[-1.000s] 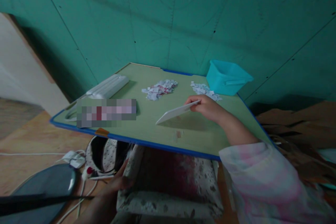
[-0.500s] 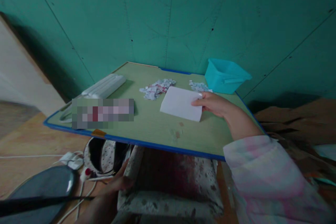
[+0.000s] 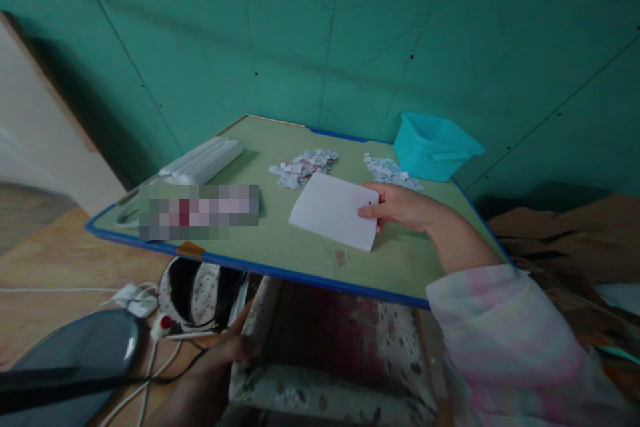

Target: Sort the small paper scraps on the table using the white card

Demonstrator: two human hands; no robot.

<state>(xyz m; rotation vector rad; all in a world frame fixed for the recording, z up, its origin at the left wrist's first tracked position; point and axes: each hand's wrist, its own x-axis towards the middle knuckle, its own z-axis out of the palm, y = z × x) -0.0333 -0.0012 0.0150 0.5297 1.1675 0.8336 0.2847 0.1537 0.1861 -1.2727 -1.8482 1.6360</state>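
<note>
The flat white rectangular paper piece (image 3: 334, 211), nearly edge-on a second ago, now shows its broad face.

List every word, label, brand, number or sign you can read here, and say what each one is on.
No text can be read.
White sheet in the right hand: no lettering visible on the facing side.
Left paper heap and right paper heap: scraps too small to read.
Pixelated patch: obscured, unreadable.
Green wall: faint lines and marks, none legible.
Turquoise bin: no lettering visible.
</note>
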